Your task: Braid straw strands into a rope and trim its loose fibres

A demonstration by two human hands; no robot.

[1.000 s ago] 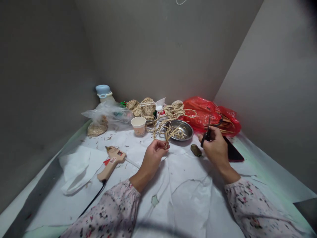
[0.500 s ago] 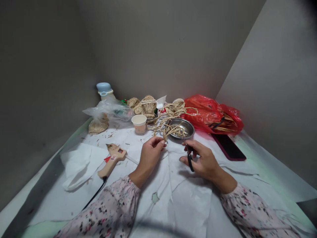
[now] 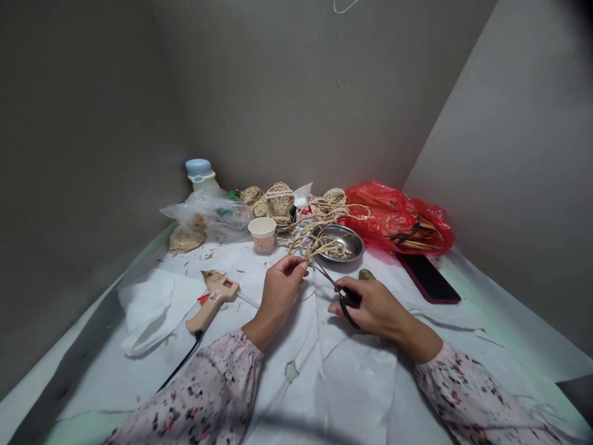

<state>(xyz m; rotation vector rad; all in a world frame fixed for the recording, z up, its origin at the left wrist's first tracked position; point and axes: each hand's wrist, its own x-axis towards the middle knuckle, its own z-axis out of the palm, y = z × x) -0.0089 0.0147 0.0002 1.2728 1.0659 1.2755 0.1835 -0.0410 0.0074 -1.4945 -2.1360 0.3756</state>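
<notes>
- Two hands in use; left hand [image 3: 280,289] has thumb and fingertips together, clamped on the lower ends of straw strands [image 3: 315,248].
- Right hand [image 3: 382,308] grips scissors [image 3: 344,304], thumb and index spread at the black handles; blades look slightly parted.
- Key relation: scissors' long axis runs 4 to 10 o'clock, tips pointing at 10, just beside the left fingertips and strand ends. Contact with strands: can't tell. Left hand nearer the strands.
- Strands fan from the left fingertips toward 12 to 2 o'clock, partly over the metal bowl [image 3: 354,252].
- From the left fingertips: paper cup [image 3: 262,238] at 10 o'clock, glue gun [image 3: 214,304] at 8, dark lump [image 3: 365,274] at 3 near right hand, phone [image 3: 430,278] also 3 but farther, red bag [image 3: 377,210] at 2.
</notes>
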